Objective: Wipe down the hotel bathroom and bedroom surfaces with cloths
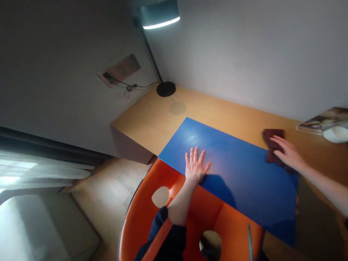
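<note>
Left hand [194, 167], fingers spread flat on blue board [239, 170], right hand [288, 155], fingers open on brown cloth [273, 145]

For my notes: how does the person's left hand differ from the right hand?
The left hand lies flat on the blue board with fingers spread, while the right hand rests on a crumpled dark red cloth at the board's edge. The left forearm runs into a dark sleeve with an orange stripe, while the right forearm is bare as far as it shows. Both hands are bare and palm down.
</note>
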Demonstrator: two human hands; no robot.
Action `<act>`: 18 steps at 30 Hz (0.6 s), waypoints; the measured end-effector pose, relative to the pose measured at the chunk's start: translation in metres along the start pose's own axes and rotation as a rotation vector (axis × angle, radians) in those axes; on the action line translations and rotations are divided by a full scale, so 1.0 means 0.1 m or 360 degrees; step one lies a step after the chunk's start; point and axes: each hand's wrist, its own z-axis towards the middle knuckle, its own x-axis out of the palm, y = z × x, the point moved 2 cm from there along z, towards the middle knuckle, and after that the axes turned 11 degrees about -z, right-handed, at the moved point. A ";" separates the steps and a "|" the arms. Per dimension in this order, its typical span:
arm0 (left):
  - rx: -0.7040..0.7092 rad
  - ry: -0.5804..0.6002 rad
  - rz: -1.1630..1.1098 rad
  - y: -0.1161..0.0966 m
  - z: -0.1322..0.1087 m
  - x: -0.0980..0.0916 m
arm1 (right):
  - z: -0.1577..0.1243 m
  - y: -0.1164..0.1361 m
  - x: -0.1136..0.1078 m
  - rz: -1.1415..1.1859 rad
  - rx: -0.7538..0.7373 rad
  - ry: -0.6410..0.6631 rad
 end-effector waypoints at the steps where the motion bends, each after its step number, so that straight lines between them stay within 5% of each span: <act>1: 0.0007 -0.0011 -0.0031 0.00 -0.02 0.02 | -0.60 -0.20 -0.21 -0.0114 0.0330 -0.0148; 3: 0.0021 -0.0026 -0.0109 0.00 -0.03 0.04 | -1.69 -0.22 -0.46 -0.0350 0.1006 -0.0484; 5: 0.0013 -0.0018 -0.0218 -0.03 -0.01 0.05 | -2.33 0.24 -0.45 -0.0408 0.1253 -0.0582; 7: -0.0025 0.0023 -0.0387 -0.05 0.05 0.01 | -2.47 0.96 -0.29 -0.0306 0.1112 -0.0537; 10: -0.0093 0.0214 -0.0860 0.12 0.12 -0.21 | -2.30 2.07 0.05 -0.0102 0.0701 -0.0391; 12: -0.0139 0.0256 -0.1079 0.48 0.01 -0.50 | -2.30 2.69 0.31 0.0238 0.0317 -0.0067; 14: -0.0279 0.0097 -0.0970 1.04 -0.29 -0.85 | -2.46 3.12 0.58 0.0677 0.0116 0.0275; 16: -0.0532 -0.0062 -0.0675 1.63 -0.76 -1.13 | -2.62 3.28 0.87 0.0997 0.0246 0.0504; 18: -0.0667 0.0027 -0.0560 2.11 -1.25 -1.25 | -2.66 3.21 1.18 0.1124 0.0509 0.0631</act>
